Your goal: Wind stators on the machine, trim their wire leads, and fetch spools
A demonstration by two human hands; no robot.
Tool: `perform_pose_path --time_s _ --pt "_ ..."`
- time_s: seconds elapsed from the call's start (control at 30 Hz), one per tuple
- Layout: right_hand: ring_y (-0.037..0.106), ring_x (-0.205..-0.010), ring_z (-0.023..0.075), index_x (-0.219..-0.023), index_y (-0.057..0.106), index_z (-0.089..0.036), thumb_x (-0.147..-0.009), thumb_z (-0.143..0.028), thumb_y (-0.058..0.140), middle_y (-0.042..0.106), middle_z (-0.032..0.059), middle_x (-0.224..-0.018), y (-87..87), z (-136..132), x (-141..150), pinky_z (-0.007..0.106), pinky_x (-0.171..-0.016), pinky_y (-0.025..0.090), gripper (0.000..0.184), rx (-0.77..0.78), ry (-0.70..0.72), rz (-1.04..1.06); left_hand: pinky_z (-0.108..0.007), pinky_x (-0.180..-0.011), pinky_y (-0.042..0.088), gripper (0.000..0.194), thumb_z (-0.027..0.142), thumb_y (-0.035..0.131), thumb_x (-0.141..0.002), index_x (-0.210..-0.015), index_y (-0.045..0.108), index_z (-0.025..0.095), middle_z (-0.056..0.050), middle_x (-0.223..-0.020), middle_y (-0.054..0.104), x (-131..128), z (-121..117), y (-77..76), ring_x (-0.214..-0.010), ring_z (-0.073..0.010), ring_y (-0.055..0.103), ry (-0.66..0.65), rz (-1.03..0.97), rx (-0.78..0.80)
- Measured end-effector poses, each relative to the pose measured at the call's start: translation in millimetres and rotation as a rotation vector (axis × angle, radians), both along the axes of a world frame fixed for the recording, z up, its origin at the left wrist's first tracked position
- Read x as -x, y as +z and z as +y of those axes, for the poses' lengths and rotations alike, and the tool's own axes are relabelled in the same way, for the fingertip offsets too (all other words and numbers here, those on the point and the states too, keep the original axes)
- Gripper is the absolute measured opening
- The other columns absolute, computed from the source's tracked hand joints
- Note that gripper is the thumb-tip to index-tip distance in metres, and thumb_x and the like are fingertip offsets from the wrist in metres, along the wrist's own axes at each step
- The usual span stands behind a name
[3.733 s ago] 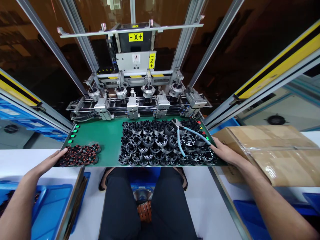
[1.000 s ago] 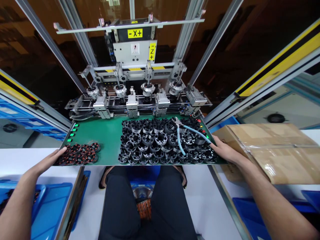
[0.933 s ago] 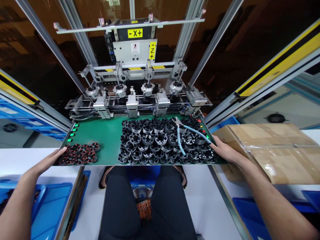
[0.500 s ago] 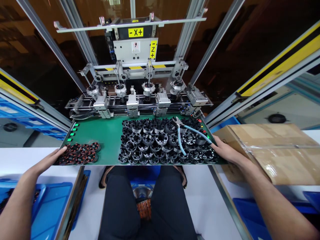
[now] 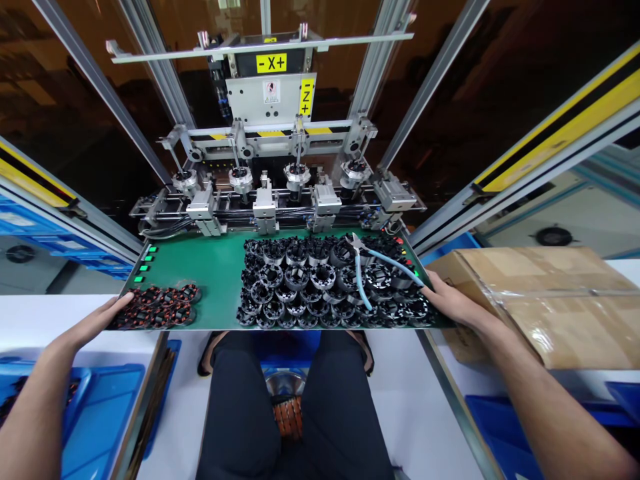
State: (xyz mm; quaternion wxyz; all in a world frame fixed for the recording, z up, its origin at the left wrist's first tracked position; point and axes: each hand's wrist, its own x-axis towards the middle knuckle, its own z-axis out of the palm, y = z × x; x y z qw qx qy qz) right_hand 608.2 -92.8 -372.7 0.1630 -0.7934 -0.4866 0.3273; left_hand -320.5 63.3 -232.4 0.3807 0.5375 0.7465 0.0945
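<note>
My left hand lies flat with fingers stretched at the left edge of the green work surface, beside a small heap of copper-wound black coils. My right hand rests open at the right edge, fingertips touching the big pile of black ring-shaped parts. Blue-handled cutters lie on top of that pile, close to my right fingers. Neither hand holds anything.
Behind the green surface stands a machine with several spindle heads and an X/Z carriage. A taped cardboard box sits at the right. Blue bins stand at lower left and lower right. Green buttons line the left edge.
Both hands stay where they were. The machine's carriage and spindle heads have shifted slightly; the view wobbles a little.
</note>
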Motion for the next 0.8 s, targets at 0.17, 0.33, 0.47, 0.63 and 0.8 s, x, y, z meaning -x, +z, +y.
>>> perform_pose_path --time_s 0.17,0.33,0.47,0.63,0.8 --pt "0.074 -0.151 0.0429 -0.168 0.046 -0.026 -0.099 -0.083 0.044 0.077 0.0196 -0.16 -1.3 0.0 -1.0 0.052 -0.139 0.051 0.089 0.013 -0.005 -0.013 -0.054 -0.148 0.034 0.126 0.106 0.065 -0.086 -0.167 0.068 0.011 -0.018 -0.173 0.069 0.5 1.1 -0.6 -0.17 -0.0436 0.057 -0.001 -0.005 -0.001" --pt "0.071 -0.154 0.0424 -0.167 0.045 -0.027 -0.1 -0.08 0.046 0.077 0.0191 -0.159 -2.1 -0.1 -1.3 0.054 -0.141 0.047 0.086 0.009 -0.003 0.002 -0.054 -0.147 0.035 0.125 0.106 0.063 -0.087 -0.167 0.069 0.01 -0.018 -0.175 0.067 -2.7 0.3 1.0 -0.169 -0.0426 0.059 -0.006 0.02 -0.009" --pt "0.07 -0.156 0.0414 -0.172 0.042 -0.025 -0.099 -0.08 0.045 0.077 0.0196 -0.16 -1.4 0.0 -0.2 0.051 -0.141 0.047 0.091 0.02 -0.005 0.0 -0.053 -0.144 0.042 0.127 0.107 0.063 -0.085 -0.167 0.069 0.01 -0.017 -0.171 0.071 -3.8 -1.0 2.1 -0.165 -0.0412 0.063 -0.01 0.019 -0.007" --pt "0.073 -0.152 0.0426 -0.172 0.043 -0.023 -0.099 -0.082 0.043 0.076 0.0215 -0.16 -0.9 -0.1 0.0 0.051 -0.139 0.05 0.094 0.01 0.007 -0.009 -0.056 -0.144 0.042 0.134 0.111 0.062 -0.081 -0.165 0.069 0.008 -0.019 -0.171 0.07 -5.4 -0.1 3.7 -0.167 -0.0439 0.061 -0.017 0.029 -0.007" --pt "0.076 -0.148 0.0438 -0.169 0.047 -0.023 -0.099 -0.082 0.044 0.079 0.0212 -0.155 -0.9 -0.2 -0.6 0.052 -0.136 0.053 0.092 0.004 0.005 -0.019 -0.055 -0.146 0.039 0.142 0.115 0.065 -0.074 -0.167 0.068 0.008 -0.02 -0.171 0.07 -6.1 0.1 5.9 -0.167 -0.0441 0.06 -0.007 0.0 0.007"
